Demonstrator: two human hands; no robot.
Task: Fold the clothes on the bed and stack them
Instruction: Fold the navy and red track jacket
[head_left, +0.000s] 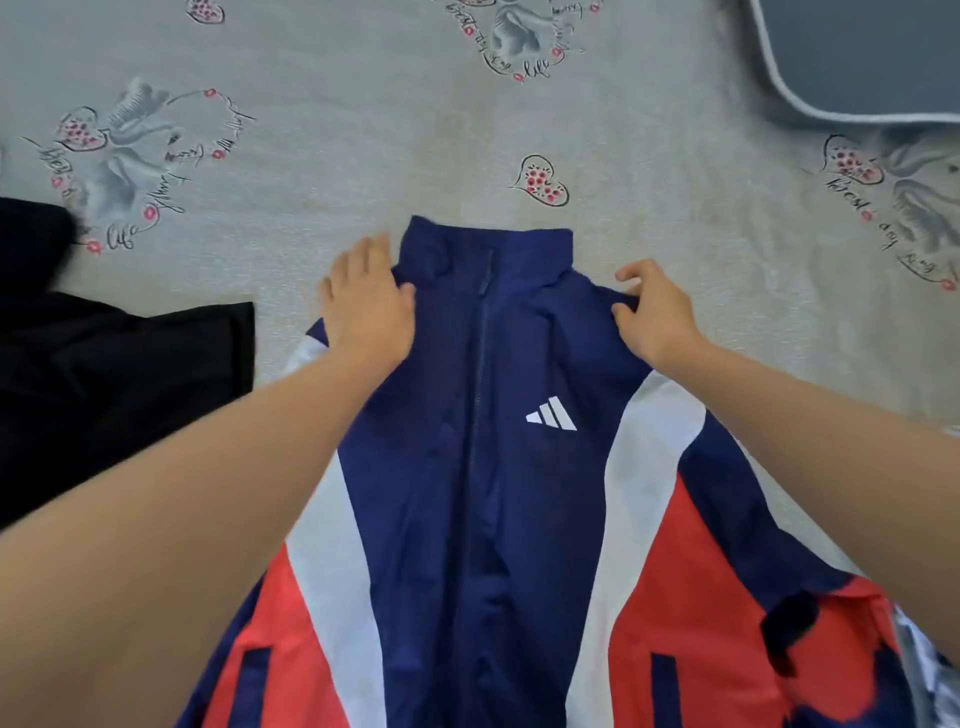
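Jacket (488, 467) bears three white stripes; hands at shoulders.

Jacket (483, 467) hem cut off below both forearms; black garment (104, 374) left of left hand (363, 306) runs off frame.

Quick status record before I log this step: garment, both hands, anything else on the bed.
garment: navy, white and red zip jacket, front up, collar away from the person
left hand: flat on the jacket's shoulder, fingers straight
right hand: pinching the other shoulder's fabric
other item: black garment at left on the bed
surface: grey printed bedsheet
fold: not started
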